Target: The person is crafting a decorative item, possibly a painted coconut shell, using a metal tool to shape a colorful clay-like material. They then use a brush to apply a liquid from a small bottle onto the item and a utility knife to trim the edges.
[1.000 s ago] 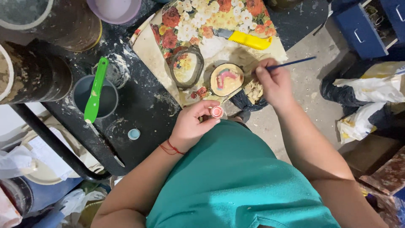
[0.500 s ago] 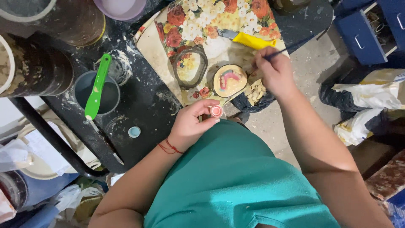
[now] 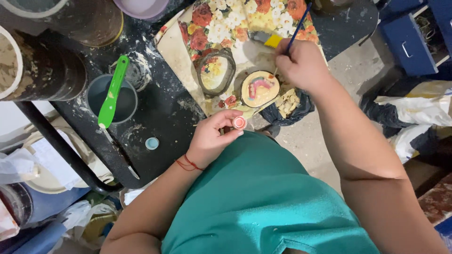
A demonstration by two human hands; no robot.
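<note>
My left hand point(image 3: 212, 141) pinches a small, light pink pot point(image 3: 239, 123) by its rim near my belly, while my right hand point(image 3: 301, 63) grips a thin, stiff brush point(image 3: 297, 27) over the fragile-looking mould point(image 3: 260, 88) on the tabletop point(image 3: 160, 113).

Black, white-splattered bench point(image 3: 160, 113). Cream floral-patterned sheet point(image 3: 183, 51), printed with red, orange, white and yellow blooms. Pale yellow oval mould point(image 3: 260, 88), pink arch inside. Dark brown oval ring point(image 3: 215, 71). Small round pink pot point(image 3: 239, 123) pinched in the left hand point(image 3: 214, 138); thin red thread bracelet point(image 3: 188, 163) at that wrist. Slim blue-handled brush point(image 3: 297, 29) in the right hand point(image 3: 301, 63). Yellow-handled tool point(image 3: 270, 40). Grey round cup point(image 3: 113, 99) crossed by a bright green plastic spatula point(image 3: 113, 91). Light blue little cap point(image 3: 151, 143). Lilac bowl point(image 3: 141, 7). Teal shirt point(image 3: 263, 197). Navy drawer cabinet point(image 3: 414, 33).
</note>
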